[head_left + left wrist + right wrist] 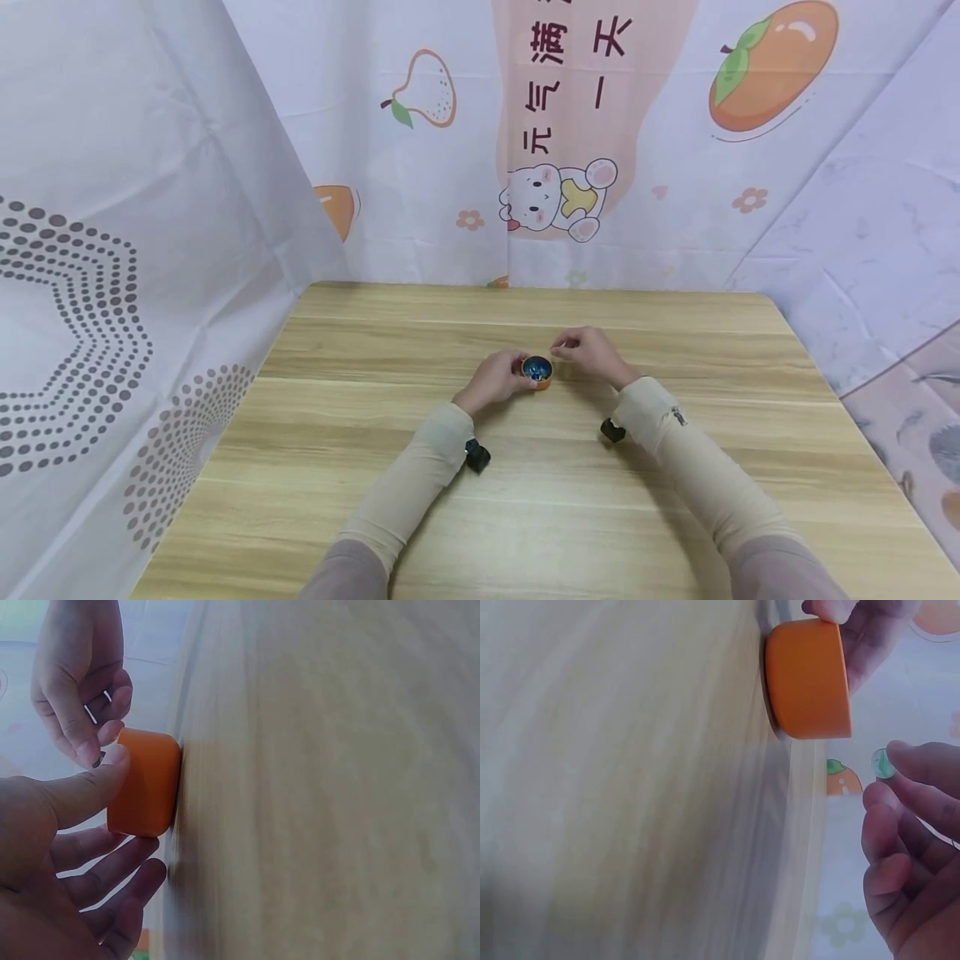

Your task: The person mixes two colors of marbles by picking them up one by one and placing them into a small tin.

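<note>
A small round orange bowl (146,784) stands on the wooden table. From the head view its inside looks dark blue, with small shiny pieces in it. My left hand (497,381) holds the bowl from the left, thumb at the rim and fingers along the side. Just right of the bowl, my right hand (592,353) is raised a little above rim height. Its thumb and fingertips pinch a clear glass marble (883,763) with a green swirl, apart from the bowl in the right wrist view.
The light wooden table (510,533) has its far edge a short way beyond the bowl. A white printed cloth (442,175) hangs behind it, and a dotted grey cloth (67,333) hangs at the left. Dark wrist cameras (477,456) hang at both cuffs.
</note>
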A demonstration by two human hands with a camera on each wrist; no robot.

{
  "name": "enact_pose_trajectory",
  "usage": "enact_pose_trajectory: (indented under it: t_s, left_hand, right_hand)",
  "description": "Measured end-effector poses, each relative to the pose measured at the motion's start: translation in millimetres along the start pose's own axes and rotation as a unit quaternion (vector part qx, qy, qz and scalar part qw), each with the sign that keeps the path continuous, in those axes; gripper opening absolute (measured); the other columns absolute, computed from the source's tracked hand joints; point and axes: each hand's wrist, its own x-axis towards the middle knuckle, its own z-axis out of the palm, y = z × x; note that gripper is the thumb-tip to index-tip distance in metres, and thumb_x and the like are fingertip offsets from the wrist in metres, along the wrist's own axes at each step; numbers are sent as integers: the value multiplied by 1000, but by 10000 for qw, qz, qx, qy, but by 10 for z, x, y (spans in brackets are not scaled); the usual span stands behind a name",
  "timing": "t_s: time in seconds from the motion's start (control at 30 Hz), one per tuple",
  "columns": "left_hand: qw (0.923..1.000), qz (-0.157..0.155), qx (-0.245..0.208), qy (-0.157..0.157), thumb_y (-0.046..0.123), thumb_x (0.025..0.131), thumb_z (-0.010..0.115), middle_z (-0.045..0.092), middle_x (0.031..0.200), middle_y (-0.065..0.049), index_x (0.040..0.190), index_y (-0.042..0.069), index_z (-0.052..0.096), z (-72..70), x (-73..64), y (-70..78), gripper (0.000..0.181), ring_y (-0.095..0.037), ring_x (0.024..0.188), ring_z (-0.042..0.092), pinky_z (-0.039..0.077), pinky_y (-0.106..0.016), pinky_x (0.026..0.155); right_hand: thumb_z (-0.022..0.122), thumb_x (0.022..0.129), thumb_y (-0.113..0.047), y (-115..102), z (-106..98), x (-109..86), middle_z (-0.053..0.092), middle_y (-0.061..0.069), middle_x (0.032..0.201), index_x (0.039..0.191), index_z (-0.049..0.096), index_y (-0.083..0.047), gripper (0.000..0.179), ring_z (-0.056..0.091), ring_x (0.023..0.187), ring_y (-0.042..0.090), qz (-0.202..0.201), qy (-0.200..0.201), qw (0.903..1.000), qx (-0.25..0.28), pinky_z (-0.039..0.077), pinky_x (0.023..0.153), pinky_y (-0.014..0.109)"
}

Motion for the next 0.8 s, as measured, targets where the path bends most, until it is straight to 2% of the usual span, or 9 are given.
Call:
enact_pose_trajectory:
  t_s: [0.13,0.37,0.7,0.8]
  left_hand:
    - [10000,-33,19,16,27,86,75,67,118,-5,129,13,62,-7,4,-8,48,-19,107,60,48,-38,95]
    - [9999,101,92,-7,28,86,75,67,112,-4,126,13,63,-1,7,-20,44,-18,101,60,48,-36,92]
    - [9998,100,150,1,28,86,75,67,110,-4,125,13,64,0,10,-21,44,-16,95,58,48,-35,90]
    - [9999,88,128,-23,28,86,75,67,111,-4,126,13,64,-6,8,-17,44,-16,97,58,48,-36,90]
  right_hand:
    - [67,92,-20,-29,31,4,70,10,87,98,74,-6,18,58,76,18,-132,-41,9999,9,47,66,28]
    - [67,91,-15,-47,87,-12,72,12,84,98,75,-3,15,58,73,14,-486,-227,9984,151,46,64,26]
    - [68,90,-13,4,149,-19,74,11,91,101,76,-5,16,58,76,13,-502,-273,9979,288,47,66,26]
    - [68,90,-13,22,165,-9,73,10,89,101,76,-5,16,57,73,13,-457,-303,9980,324,47,62,26]
